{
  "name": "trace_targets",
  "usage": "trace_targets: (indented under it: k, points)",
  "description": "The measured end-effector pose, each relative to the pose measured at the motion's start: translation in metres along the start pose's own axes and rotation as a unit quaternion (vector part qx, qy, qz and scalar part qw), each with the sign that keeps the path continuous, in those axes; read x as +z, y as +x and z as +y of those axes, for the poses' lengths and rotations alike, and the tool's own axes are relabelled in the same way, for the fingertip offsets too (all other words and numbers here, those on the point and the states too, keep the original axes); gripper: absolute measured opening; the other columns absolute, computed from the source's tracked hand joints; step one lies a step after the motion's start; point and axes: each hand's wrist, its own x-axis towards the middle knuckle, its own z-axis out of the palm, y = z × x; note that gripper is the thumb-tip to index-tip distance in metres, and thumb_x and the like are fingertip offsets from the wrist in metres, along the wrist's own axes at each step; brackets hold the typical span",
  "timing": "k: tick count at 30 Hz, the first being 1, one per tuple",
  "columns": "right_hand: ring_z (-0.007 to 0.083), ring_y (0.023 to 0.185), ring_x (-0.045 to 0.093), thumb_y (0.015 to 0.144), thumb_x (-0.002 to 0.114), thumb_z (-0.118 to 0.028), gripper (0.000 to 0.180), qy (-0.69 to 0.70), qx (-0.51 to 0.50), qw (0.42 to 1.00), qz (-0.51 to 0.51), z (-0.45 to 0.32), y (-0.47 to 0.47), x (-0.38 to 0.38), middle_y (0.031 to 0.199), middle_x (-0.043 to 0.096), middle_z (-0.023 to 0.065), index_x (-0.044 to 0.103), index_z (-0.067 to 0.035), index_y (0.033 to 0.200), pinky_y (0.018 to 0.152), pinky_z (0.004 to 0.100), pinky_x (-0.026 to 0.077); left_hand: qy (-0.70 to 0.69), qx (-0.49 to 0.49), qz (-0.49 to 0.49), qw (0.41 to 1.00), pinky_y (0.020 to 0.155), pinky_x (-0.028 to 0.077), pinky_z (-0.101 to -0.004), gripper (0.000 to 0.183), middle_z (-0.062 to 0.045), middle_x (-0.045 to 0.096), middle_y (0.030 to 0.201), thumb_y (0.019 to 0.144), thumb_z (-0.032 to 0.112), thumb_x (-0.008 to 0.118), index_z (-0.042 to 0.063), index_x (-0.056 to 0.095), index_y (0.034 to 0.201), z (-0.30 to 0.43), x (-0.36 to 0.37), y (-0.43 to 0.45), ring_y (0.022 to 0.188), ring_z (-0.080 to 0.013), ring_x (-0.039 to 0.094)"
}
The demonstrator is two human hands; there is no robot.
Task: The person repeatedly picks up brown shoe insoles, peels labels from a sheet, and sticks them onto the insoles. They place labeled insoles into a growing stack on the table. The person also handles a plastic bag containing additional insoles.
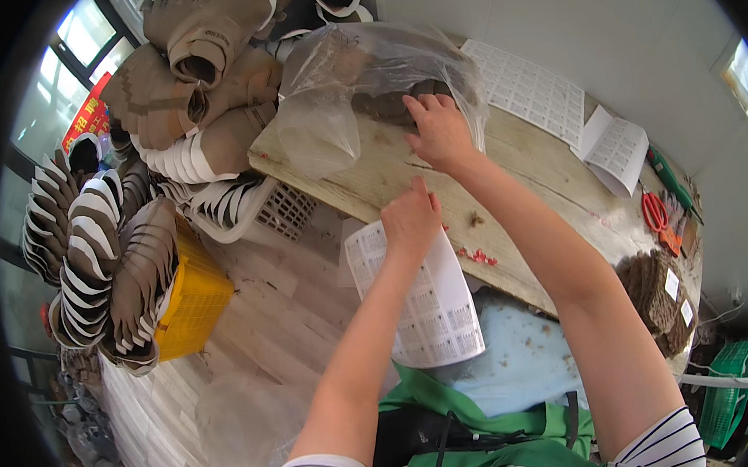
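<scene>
My left hand grips the upper edge of a white sheet of printed stickers, which hangs below it past the table's front edge. Its index finger points up. Farther up, my right hand is at the mouth of a clear plastic bag. Its fingertips touch dark brown pieces inside the bag; whether they grip one cannot be told. The bag lies on the far left end of a worn wooden table.
Brown stacked shoe uppers fill the left, some over a white basket and a yellow crate. Along the wall lie more sticker sheets, red-handled scissors and a green tool. Brown tagged pieces sit right.
</scene>
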Motion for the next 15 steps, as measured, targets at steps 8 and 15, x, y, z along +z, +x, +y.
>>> trace_targets:
  k: [8, 15]
  points:
    - [0.0498, 0.131, 0.036, 0.067, 0.079, -0.022, 0.087, -0.152, 0.031, 0.984, -0.089, 0.021, 0.041, 0.043, 0.147, 0.037, 0.0186, 0.044, -0.028, 0.146, 0.099, 0.0596, 0.040, -0.006, 0.002, -0.005, 1.000, 0.058, 0.053, -0.0506, 0.019, -0.014, 0.066, 0.070, 0.090, 0.023, 0.062, 0.008, 0.051, 0.091, 0.004, -0.002, 0.001, 0.065, -0.0378, 0.067]
    - [0.0470, 0.115, 0.052, 0.076, 0.073, -0.019, 0.076, -0.229, 0.032, 0.970, -0.082, 0.028, 0.041, 0.058, 0.142, 0.042, 0.0201, 0.045, -0.027, 0.146, 0.079, 0.0534, 0.053, -0.008, 0.006, 0.009, 1.000, 0.057, 0.053, -0.0487, 0.019, -0.013, 0.066, 0.071, 0.090, 0.021, 0.062, 0.007, 0.051, 0.089, 0.004, -0.005, -0.002, 0.064, -0.0362, 0.068]
